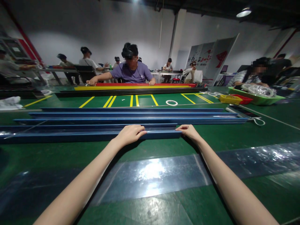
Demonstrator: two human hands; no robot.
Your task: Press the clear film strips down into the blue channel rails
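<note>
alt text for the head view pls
A left hand rests over a long blue channel, the right hand at its right end, on a green table. A clear plastic strip lies nearer; beyond are more blue channels.

Bare hands [130, 134], bare slender forearms [86, 173]

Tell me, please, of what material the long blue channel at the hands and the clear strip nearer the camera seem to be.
Blue channel: perhaps rigid plastic or coated metal, smooth with slight sheen; its walls look straight and stiff, but which of the two remains open.
Clear strip: likely plastic film or sheet, glossy; the green tabletop shows through, and it gives bright reflections.
</note>
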